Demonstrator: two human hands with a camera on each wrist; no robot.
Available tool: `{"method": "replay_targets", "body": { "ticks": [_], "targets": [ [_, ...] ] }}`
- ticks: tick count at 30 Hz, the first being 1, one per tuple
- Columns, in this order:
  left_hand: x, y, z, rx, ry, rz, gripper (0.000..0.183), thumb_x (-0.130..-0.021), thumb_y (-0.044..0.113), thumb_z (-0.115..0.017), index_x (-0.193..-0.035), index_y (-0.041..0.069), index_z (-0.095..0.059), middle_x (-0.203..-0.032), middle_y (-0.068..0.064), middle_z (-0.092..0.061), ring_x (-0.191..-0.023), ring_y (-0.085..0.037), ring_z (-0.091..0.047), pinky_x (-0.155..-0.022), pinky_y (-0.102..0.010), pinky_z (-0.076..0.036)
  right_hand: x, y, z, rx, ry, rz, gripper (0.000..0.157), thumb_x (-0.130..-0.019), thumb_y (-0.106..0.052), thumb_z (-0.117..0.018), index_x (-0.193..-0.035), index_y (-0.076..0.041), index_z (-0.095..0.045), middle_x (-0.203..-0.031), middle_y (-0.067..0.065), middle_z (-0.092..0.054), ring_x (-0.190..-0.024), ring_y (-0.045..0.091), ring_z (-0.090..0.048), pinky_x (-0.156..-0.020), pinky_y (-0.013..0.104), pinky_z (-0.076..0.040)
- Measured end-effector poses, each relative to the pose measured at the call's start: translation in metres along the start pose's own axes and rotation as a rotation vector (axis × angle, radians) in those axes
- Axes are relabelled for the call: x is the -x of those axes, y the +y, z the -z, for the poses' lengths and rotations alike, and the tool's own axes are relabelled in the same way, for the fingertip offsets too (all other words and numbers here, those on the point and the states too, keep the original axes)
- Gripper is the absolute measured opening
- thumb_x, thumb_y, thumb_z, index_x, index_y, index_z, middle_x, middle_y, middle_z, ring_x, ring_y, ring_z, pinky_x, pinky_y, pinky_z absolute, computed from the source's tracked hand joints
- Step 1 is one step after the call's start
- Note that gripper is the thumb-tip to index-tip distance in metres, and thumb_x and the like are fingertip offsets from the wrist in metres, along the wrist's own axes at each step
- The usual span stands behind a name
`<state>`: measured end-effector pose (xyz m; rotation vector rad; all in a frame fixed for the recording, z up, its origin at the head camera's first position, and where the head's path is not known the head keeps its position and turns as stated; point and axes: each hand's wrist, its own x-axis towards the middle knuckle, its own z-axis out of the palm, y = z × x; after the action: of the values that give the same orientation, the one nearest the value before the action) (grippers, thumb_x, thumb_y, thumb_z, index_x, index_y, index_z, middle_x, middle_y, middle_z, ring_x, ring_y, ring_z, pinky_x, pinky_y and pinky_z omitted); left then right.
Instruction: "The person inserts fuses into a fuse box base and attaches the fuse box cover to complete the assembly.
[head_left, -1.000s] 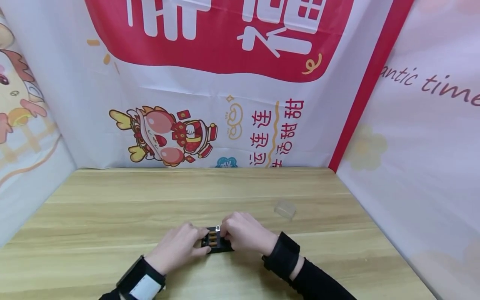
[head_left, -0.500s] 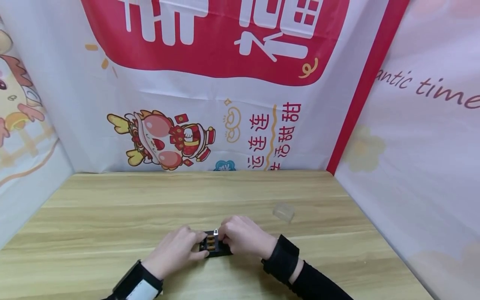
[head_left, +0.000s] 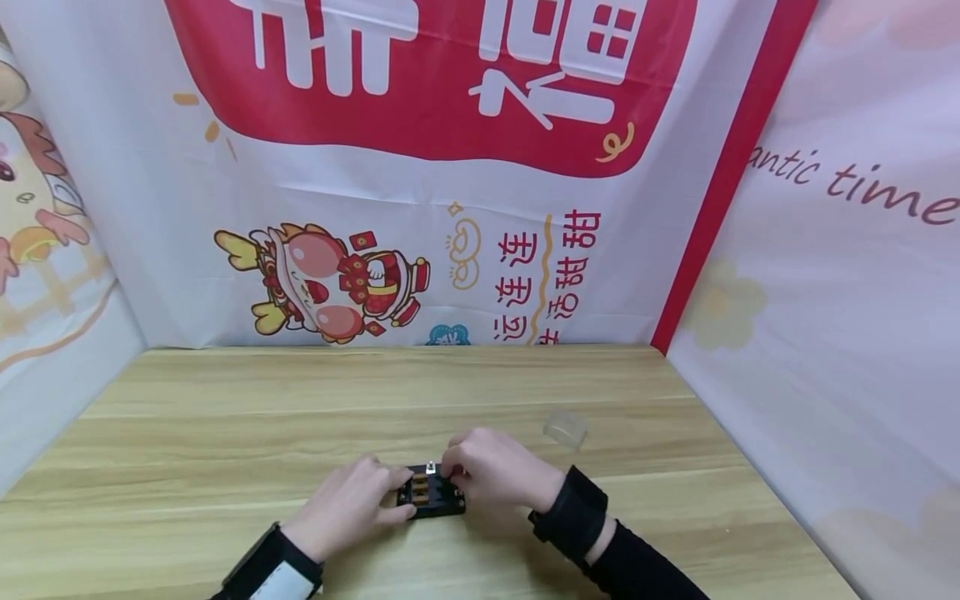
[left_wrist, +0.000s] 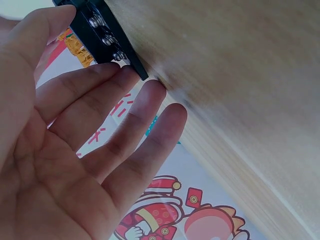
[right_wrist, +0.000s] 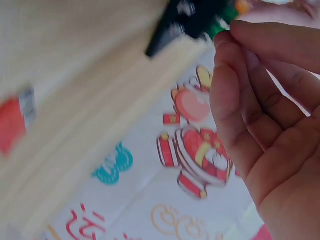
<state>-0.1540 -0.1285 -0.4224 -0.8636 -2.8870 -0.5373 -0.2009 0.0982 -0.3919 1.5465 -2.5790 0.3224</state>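
A small black fuse box (head_left: 438,502) lies on the table in the head view, with orange blade fuses (head_left: 421,490) in its left part and dark slots at its right. My left hand (head_left: 348,508) grips its left end, thumb at the near edge and fingers at the far edge. In the left wrist view, metal terminals show along the side of the box (left_wrist: 100,50). My right hand (head_left: 498,471) is at the box's right far corner, thumb and index finger pinching a small green piece (right_wrist: 220,26), seemingly a blade fuse. Those fingertips mostly hide it.
A clear plastic cover (head_left: 566,429) lies on the wooden table (head_left: 300,392), behind and right of my right hand. Printed cloth (head_left: 420,192) hangs behind the table and along both sides. A blurred red patch (right_wrist: 10,125) shows in the right wrist view.
My right hand has shifted slightly right, uncovering more of the fuse box's right part. My left hand keeps its grip. The whole head view has moved down a little.
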Motion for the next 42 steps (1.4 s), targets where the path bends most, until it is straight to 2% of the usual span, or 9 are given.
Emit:
{"method": "replay_targets", "body": {
  "ticks": [5,9,14,24,28,35,38,42],
  "targets": [
    [0.001,0.001,-0.001,0.002,0.013,-0.012,0.028,-0.081,0.037,-0.071,-0.100,0.017,-0.070,-0.077,0.010,-0.060,-0.064,-0.006,-0.045,-0.054,-0.024,-0.038,0.014,0.010,0.018,-0.020,0.038,-0.076,0.008,-0.080,-0.008,-0.070,-0.086,-0.014,-0.071,-0.082,-0.009,-0.061,-0.068,-0.003,-0.053,-0.062,0.010,-0.039],
    [0.001,0.001,-0.001,0.015,0.009,-0.014,0.029,-0.081,0.037,-0.071,-0.101,0.016,-0.070,-0.076,0.010,-0.059,-0.062,-0.006,-0.045,-0.053,-0.023,-0.037,0.028,0.021,0.024,-0.017,-0.001,-0.136,0.005,-0.082,-0.013,-0.071,-0.087,-0.014,-0.071,-0.080,-0.010,-0.060,-0.068,-0.003,-0.052,-0.061,0.012,-0.039],
    [0.001,0.000,-0.001,-0.005,0.013,-0.003,0.030,-0.081,0.038,-0.071,-0.101,0.016,-0.070,-0.077,0.010,-0.058,-0.063,-0.007,-0.044,-0.053,-0.023,-0.037,0.042,0.033,0.027,-0.027,-0.040,-0.164,0.007,-0.080,-0.011,-0.072,-0.087,-0.013,-0.071,-0.079,-0.009,-0.060,-0.068,0.000,-0.053,-0.062,0.015,-0.041],
    [0.001,0.002,0.001,0.011,0.006,-0.005,0.028,-0.081,0.036,-0.071,-0.100,0.016,-0.070,-0.076,0.010,-0.058,-0.063,-0.007,-0.044,-0.053,-0.023,-0.037,0.059,0.048,0.026,-0.056,-0.066,-0.135,0.006,-0.078,-0.010,-0.074,-0.079,-0.014,-0.071,-0.071,-0.011,-0.057,-0.062,0.002,-0.053,-0.057,0.015,-0.039],
    [0.001,0.001,0.000,0.014,-0.002,0.004,0.030,-0.081,0.037,-0.071,-0.102,0.016,-0.070,-0.077,0.010,-0.058,-0.063,-0.007,-0.044,-0.053,-0.023,-0.036,0.062,0.053,0.024,-0.028,-0.087,-0.095,0.013,-0.076,-0.006,-0.074,-0.073,-0.017,-0.068,-0.068,-0.010,-0.056,-0.059,0.000,-0.048,-0.054,0.014,-0.036],
    [0.001,0.000,0.000,0.020,-0.008,0.016,0.029,-0.082,0.038,-0.070,-0.101,0.016,-0.070,-0.077,0.011,-0.058,-0.064,-0.007,-0.045,-0.054,-0.024,-0.037,0.063,0.056,0.019,-0.050,-0.143,-0.046,0.025,-0.066,0.002,-0.072,-0.080,-0.019,-0.072,-0.077,-0.013,-0.060,-0.066,0.000,-0.055,-0.059,0.011,-0.038],
    [0.001,0.000,-0.001,0.015,-0.006,0.009,0.028,-0.082,0.038,-0.070,-0.100,0.016,-0.070,-0.076,0.011,-0.057,-0.064,-0.007,-0.045,-0.054,-0.024,-0.037,0.064,0.057,0.015,-0.053,-0.161,-0.012,0.027,-0.065,0.005,-0.071,-0.080,-0.018,-0.071,-0.075,-0.012,-0.060,-0.065,0.002,-0.055,-0.058,0.011,-0.037],
    [-0.001,0.000,0.000,0.010,-0.006,0.007,0.030,-0.082,0.039,-0.069,-0.101,0.016,-0.071,-0.077,0.011,-0.057,-0.064,-0.007,-0.045,-0.054,-0.024,-0.037,0.064,0.058,0.014,-0.053,-0.175,-0.009,0.031,-0.065,0.010,-0.068,-0.078,-0.019,-0.070,-0.073,-0.011,-0.058,-0.064,0.004,-0.051,-0.057,0.013,-0.036]
  ]
}}
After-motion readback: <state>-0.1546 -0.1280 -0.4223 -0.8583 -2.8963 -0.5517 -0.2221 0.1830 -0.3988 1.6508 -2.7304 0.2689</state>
